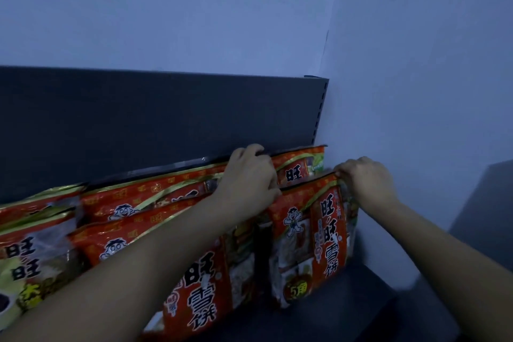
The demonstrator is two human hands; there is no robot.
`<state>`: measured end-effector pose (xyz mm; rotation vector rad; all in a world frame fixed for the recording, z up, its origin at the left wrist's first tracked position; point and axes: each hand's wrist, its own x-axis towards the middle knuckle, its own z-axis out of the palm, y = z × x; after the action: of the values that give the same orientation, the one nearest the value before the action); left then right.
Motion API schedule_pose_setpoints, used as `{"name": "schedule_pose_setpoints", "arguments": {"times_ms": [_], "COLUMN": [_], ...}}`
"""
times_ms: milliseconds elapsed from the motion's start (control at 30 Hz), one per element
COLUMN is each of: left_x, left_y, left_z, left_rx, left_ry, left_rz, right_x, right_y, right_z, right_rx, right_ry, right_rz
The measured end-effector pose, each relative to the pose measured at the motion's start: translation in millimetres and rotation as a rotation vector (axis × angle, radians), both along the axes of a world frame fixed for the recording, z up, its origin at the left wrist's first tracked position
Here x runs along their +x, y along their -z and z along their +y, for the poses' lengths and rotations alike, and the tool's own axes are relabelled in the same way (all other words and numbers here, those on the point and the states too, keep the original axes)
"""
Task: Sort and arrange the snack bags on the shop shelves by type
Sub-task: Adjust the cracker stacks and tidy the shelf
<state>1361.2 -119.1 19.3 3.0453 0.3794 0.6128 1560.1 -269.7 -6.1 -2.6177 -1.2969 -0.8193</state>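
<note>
Your forearms reach in from below, and your right hand (366, 180) pinches the top right corner of the upright red snack bag (311, 230) at the right end of the dark shelf (361, 300), close to the wall corner. Your left hand (249, 175) curls round that bag's top left corner, knuckles against the back-row bag (299, 166). More red bags (133, 233) stand in rows toward the shelf's left end.
</note>
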Motion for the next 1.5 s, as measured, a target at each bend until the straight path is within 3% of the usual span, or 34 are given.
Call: {"name": "schedule_pose_setpoints", "arguments": {"times_ms": [233,567,900,1167,1500], "left_x": [40,30,26,18,-21], "left_y": [8,19,17,16,7], "left_z": [20,38,38,42,45], "left_rx": [0.021,0.031,0.062,-0.073,-0.061], "left_ry": [-0.115,-0.203,-0.152,-0.136,-0.142], "left_rz": [-0.012,-0.055,-0.142,-0.05,-0.085], "right_x": [41,35,18,2,-33], "right_y": [7,25,29,49,46], "right_z": [29,59,57,46,48], "right_rx": [-0.027,0.09,0.209,0.186,0.22], "right_ry": [0.027,-0.051,-0.034,-0.132,-0.258], "right_rz": [0.011,0.082,-0.057,0.152,0.21]}}
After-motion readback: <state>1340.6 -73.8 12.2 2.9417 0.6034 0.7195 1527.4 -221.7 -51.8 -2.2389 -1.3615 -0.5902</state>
